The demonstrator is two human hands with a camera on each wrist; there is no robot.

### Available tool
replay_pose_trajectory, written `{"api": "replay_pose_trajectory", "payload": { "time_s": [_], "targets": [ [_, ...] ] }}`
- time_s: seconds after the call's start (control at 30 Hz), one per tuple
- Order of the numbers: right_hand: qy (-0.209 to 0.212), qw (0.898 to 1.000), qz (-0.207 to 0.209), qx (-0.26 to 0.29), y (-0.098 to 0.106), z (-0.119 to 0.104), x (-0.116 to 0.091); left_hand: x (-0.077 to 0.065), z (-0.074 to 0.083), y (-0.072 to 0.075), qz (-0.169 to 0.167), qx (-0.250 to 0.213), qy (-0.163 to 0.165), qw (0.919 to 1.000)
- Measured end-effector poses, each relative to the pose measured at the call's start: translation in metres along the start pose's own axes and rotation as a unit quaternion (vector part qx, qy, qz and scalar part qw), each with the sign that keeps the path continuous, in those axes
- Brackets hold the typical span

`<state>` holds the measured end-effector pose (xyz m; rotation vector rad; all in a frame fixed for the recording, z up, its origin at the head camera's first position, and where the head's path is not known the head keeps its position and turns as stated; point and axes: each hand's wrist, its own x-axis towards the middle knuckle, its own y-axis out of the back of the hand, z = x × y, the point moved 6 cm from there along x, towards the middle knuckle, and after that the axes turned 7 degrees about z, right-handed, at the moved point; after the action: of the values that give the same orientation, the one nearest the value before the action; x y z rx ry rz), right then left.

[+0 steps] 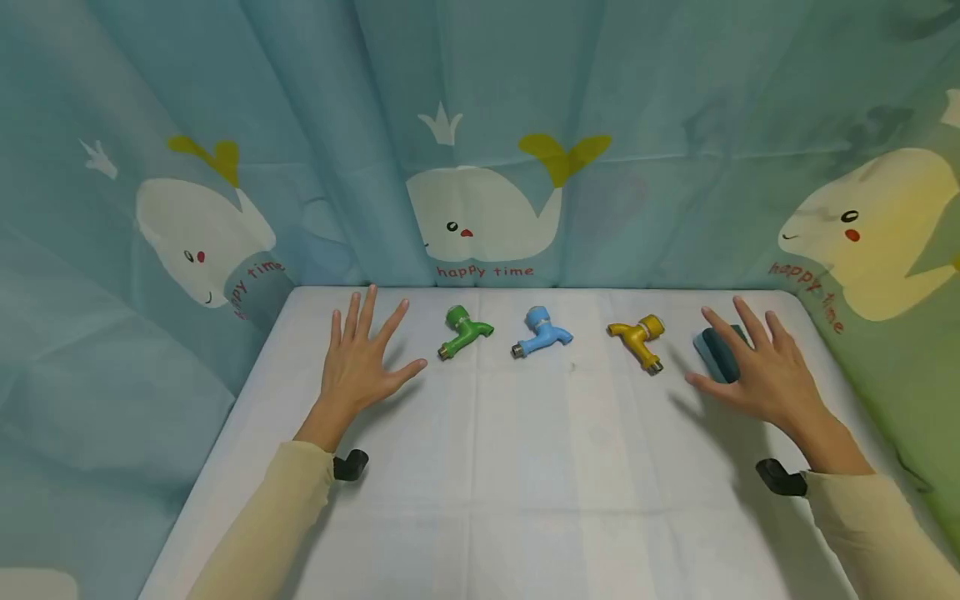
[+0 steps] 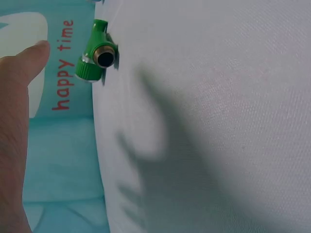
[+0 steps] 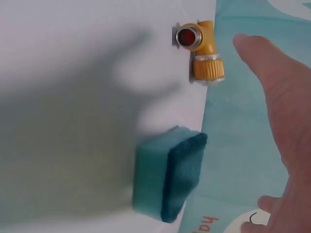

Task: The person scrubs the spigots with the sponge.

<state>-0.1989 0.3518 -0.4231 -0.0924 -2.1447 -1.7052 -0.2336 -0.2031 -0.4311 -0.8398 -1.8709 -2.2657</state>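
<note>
the green tap [image 1: 464, 333] lies at two o'clock from the thumb of the left hand [image 1: 358, 367], its body running eight to two; the yellow tap [image 1: 637, 337] at ten o'clock from the right hand's [image 1: 772, 383] thumb, the sponge [image 1: 720, 358] showing beneath those fingers. both hands spread wide, holding nothing. the blue tap [image 1: 542, 335] sits between; the table's [image 1: 525, 467] edge is near at twelve, room toward six.

One white cloth-covered tabletop [image 1: 540, 467], rounded far corners. Hanging pale-blue fabric [image 1: 315, 75], behind and at left, greener at right; printed with white, yellow-tailed whales [image 1: 495, 212] and red "happy time" lettering [image 1: 485, 272].
</note>
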Motion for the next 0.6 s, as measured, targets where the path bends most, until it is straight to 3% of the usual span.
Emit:
{"api": "replay_pose_trajectory", "payload": {
  "time_s": [0.1, 0.2, 0.4, 0.6],
  "targets": [
    [0.009, 1.0, -0.018, -0.005, 0.002, 0.006, 0.008, 0.0, 0.001, 0.0, 0.005, -0.008, -0.006, 0.9999],
    [-0.003, 0.997, -0.082, 0.001, 0.0, 0.015, 0.017, 0.0, 0.002, 0.001, 0.009, -0.01, -0.01, 0.9999],
    [-0.023, 0.972, -0.231, 0.045, -0.014, 0.028, 0.03, -0.002, 0.002, 0.003, 0.019, -0.011, -0.019, 0.9996],
    [-0.04, 0.959, -0.277, 0.048, -0.024, 0.037, 0.032, -0.002, 0.005, 0.001, 0.031, -0.029, -0.027, 0.9987]
  ]
}}
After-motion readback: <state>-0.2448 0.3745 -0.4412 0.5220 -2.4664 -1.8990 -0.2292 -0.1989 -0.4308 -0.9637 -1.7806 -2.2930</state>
